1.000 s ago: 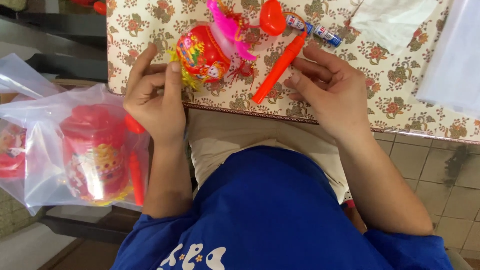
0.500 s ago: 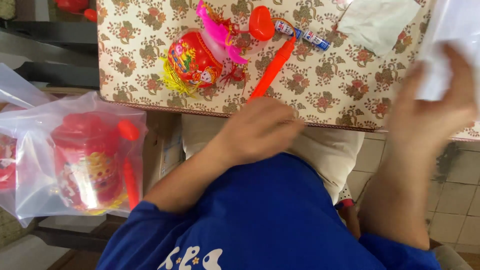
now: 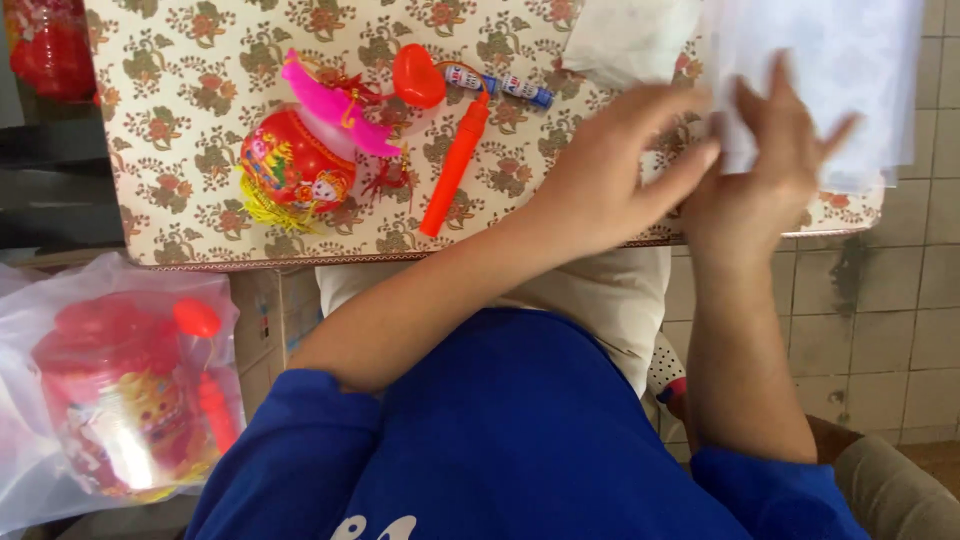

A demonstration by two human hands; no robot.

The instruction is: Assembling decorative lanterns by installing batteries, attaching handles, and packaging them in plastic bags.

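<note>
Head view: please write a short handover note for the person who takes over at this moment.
Left hand: reaching to the right across the table, fingers at the clear plastic bags.
Right hand: spread on the clear plastic bags at the table's right edge; grip unclear, blurred.
Red toy lantern, orange handle stick and two small batteries lie loose on the floral tablecloth.
Done: one lantern already in a bag, lower left.
Left: lantern on the table not bagged.

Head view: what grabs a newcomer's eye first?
Probably the red round toy lantern with a pink top and yellow fringe, lying on the floral-patterned tabletop beside an orange-red plastic stick with a heart-shaped end. To the right, the left hand and right hand meet at a stack of clear plastic bags on the table's right edge. At lower left, a clear bag holding a similar red lantern sits below the table.
</note>
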